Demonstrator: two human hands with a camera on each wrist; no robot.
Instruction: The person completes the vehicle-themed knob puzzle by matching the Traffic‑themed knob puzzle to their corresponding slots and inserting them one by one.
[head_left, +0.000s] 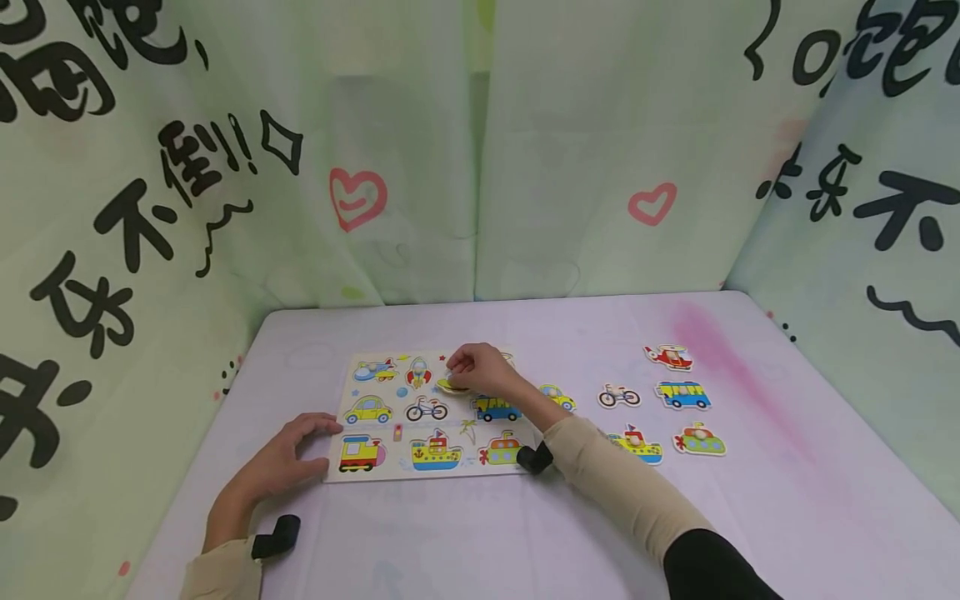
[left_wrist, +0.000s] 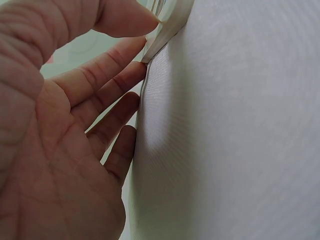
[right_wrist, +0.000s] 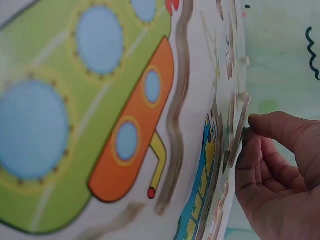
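A white picture puzzle board [head_left: 397,458] with colourful vehicle pictures lies on the table. At its left edge my left hand [head_left: 288,458] touches the board with fingers extended. In the left wrist view, the thumb and index fingertips meet the board's edge [left_wrist: 172,27]. My right hand [head_left: 480,369] reaches over the upper middle of the board and pinches a small yellowish puzzle piece [head_left: 452,387] between thumb and fingers. The right wrist view shows that piece [right_wrist: 239,132] edge-on, close over the board; its picture is hidden.
Loose pieces lie right of the board: a red helicopter [head_left: 670,357], a bicycle [head_left: 618,396], a blue bus [head_left: 682,394], a ship [head_left: 637,447], a green submarine [head_left: 699,440] and a yellow car [head_left: 557,397]. The right forearm crosses near the ship. Printed curtains [head_left: 555,250] surround the table [head_left: 750,525].
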